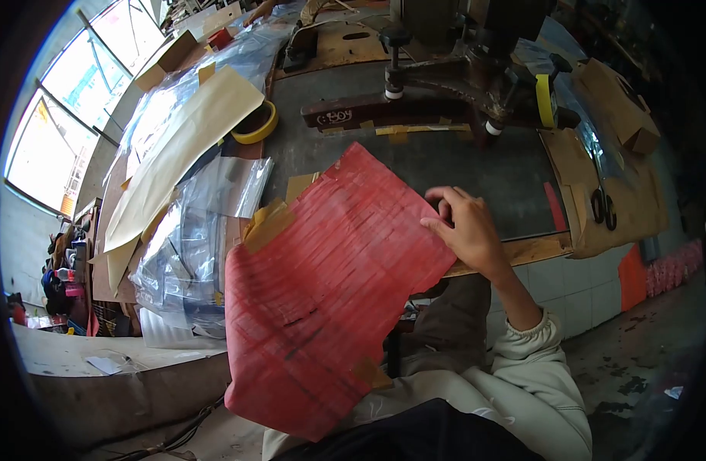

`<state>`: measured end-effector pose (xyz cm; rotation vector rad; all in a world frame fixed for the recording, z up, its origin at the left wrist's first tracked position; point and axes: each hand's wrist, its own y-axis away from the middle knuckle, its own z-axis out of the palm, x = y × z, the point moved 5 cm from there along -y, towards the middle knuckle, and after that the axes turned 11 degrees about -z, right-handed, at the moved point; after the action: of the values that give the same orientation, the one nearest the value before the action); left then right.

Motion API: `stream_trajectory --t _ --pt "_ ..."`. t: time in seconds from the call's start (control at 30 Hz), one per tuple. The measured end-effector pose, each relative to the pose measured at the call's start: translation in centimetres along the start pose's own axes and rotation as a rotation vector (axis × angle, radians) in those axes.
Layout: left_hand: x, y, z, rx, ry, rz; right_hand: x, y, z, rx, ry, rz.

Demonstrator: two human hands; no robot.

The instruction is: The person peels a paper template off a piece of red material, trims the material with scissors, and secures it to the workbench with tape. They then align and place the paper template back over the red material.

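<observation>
A large red sheet (330, 284) with dark streaks lies slanted across the front of the dark work surface (445, 165) and hangs over its edge toward my lap. Its lower left side curls under. Pieces of tan tape (267, 224) stick at its left edge, and another piece is near its bottom. My right hand (466, 230) is at the sheet's right edge, fingers curled, with thumb and index finger close to the red border; whether they pinch it is unclear. My left hand does not show.
A dark metal clamp frame (437, 96) stands across the back. Yellow tape rolls (257, 127) lie left and right of it. Plastic sheets (187, 238) and cream paper (184, 154) cover the left side. Black scissors (603, 209) rest on brown paper (637, 192) at the right.
</observation>
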<state>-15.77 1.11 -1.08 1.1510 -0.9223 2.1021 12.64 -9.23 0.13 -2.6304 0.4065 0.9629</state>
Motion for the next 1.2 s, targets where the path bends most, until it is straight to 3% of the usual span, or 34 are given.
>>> stream_trajectory --t 0.13,0.23,0.43,0.6,0.67,0.7,0.73,0.8,1.0,1.03,1.13,1.2 --pt "0.3 0.5 0.2 -0.119 -0.026 -0.044 0.1 0.4 -0.1 0.051 -0.04 -0.128" --pt "0.6 0.7 0.5 -0.209 -0.058 -0.079 2.0 1.6 -4.0 0.206 -0.047 0.117" --pt "0.3 0.9 0.9 -0.338 -0.16 -0.186 10.4 8.9 -12.3 0.445 0.071 0.219" --pt "-2.0 0.7 1.3 -0.353 -0.393 -0.327 12.9 14.1 -15.1 0.604 0.142 0.331" --pt "-4.8 2.3 0.5 -0.105 -0.112 -0.622 12.6 14.2 -15.0 0.633 0.141 0.322" --pt "-6.0 3.0 -0.5 0.161 -0.173 -0.692 11.9 13.8 -14.7 0.639 0.162 0.311" --pt "-4.5 1.1 1.4 0.145 -0.409 -0.628 11.4 13.6 -14.6 0.642 0.183 0.3" --pt "-2.5 -0.7 3.7 0.247 -0.836 -0.707 11.3 12.9 -14.4 0.615 0.156 0.294" --pt "-1.2 -4.5 3.0 0.294 -0.771 -0.206 12.4 12.2 -14.5 0.664 0.104 0.294" --pt "-0.3 -4.8 2.6 0.315 -0.879 -0.301 12.2 12.1 -14.4 0.672 0.109 0.313" --pt "1.1 -7.0 2.4 0.308 -0.931 -0.254 12.1 11.4 -13.6 0.676 0.116 0.301" --pt "1.4 -8.1 0.9 0.285 -1.129 -0.294 11.9 10.8 -12.9 0.677 0.124 0.27"
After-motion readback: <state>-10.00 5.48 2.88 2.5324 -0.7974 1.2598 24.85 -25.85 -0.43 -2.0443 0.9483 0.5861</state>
